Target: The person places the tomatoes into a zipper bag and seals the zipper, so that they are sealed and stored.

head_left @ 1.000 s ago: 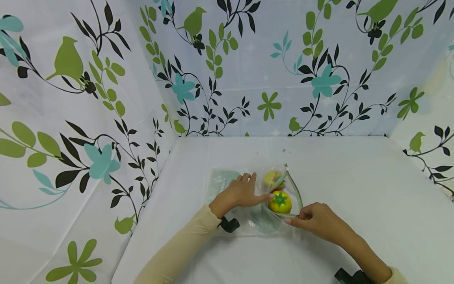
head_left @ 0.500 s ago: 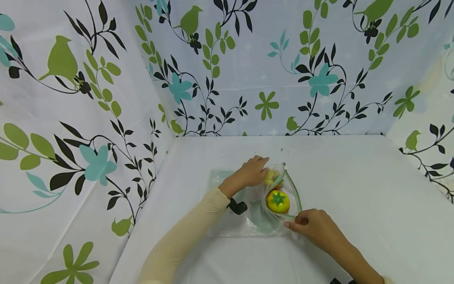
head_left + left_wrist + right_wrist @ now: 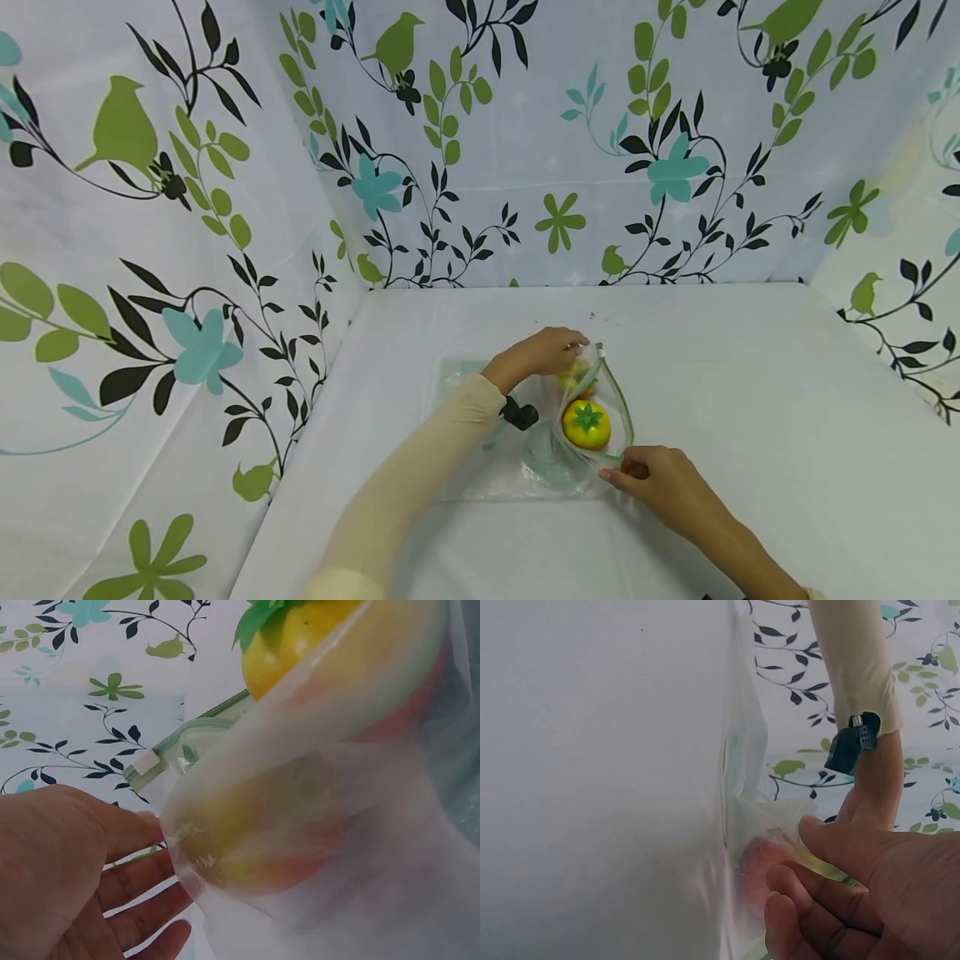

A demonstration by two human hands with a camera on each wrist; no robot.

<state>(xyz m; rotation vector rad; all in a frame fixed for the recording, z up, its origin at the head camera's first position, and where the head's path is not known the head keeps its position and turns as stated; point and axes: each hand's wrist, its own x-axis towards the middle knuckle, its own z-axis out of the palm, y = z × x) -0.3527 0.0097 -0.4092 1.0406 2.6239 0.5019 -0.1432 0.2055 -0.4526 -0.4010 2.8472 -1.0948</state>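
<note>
A clear zip bag [image 3: 489, 479] with a pale green zip strip lies on the white table, its mouth spread toward the right. Inside are two yellow fruits that look like tomatoes: the near fruit [image 3: 587, 425] has a green star-shaped top, while the far fruit [image 3: 576, 377] is partly veiled by plastic. At the far end of the mouth, my left hand [image 3: 546, 350] has loosely bent, spread fingers touching the bag's edge near the white slider [image 3: 144, 762]. My right hand [image 3: 663, 479] pinches the near corner of the mouth between thumb and fingers.
The white table [image 3: 750, 375] surrounds the bag and meets a leaf-and-bird patterned curtain [image 3: 480, 167] at the back and sides. A few dark specks [image 3: 592, 315] mark the far table. A black wrist device [image 3: 519, 413] sits on the left wrist.
My left hand has moved from over the bag, up and to the right, to the far end of its mouth near the slider. The right hand keeps its pinch with little motion.
</note>
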